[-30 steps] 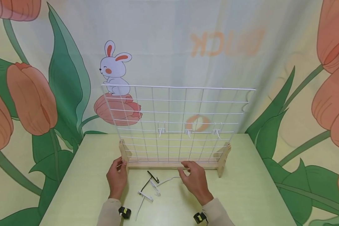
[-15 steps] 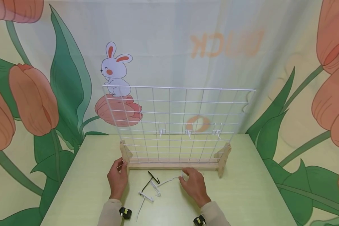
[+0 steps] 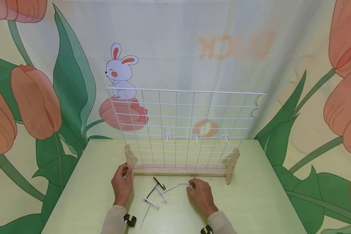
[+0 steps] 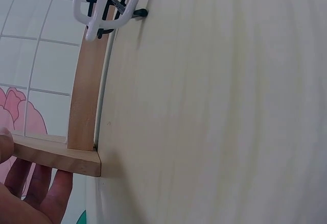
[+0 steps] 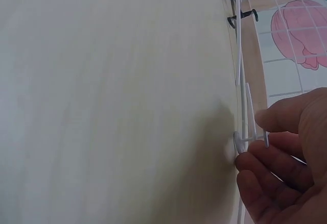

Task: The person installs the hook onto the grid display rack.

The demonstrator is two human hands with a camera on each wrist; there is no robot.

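My left hand [image 3: 122,187] holds the left end piece [image 4: 56,155] of a wooden stand, thumb on one side and fingers on the other. The stand carries an upright white wire grid [image 3: 176,91]. In front of its base bar [image 3: 179,173], my right hand [image 3: 201,194] pinches a white wire display hook [image 5: 250,109] between thumb and fingers, low over the table. Part of that hook is hidden by the fingers. Left of it lie a black hook [image 3: 151,192] and white hooks, one nearer the front [image 3: 151,203] and one beside the black hook [image 3: 161,195].
Three white hooks hang on the grid: a left one [image 3: 168,136], a middle one [image 3: 196,137] and a right one [image 3: 225,137]. The pale table [image 3: 266,201] reaches back to a printed curtain [image 3: 175,39] with tulips and a rabbit.
My right hand has come down from the base bar toward the front and now pinches a white hook. The left hand stays on the stand's end piece.
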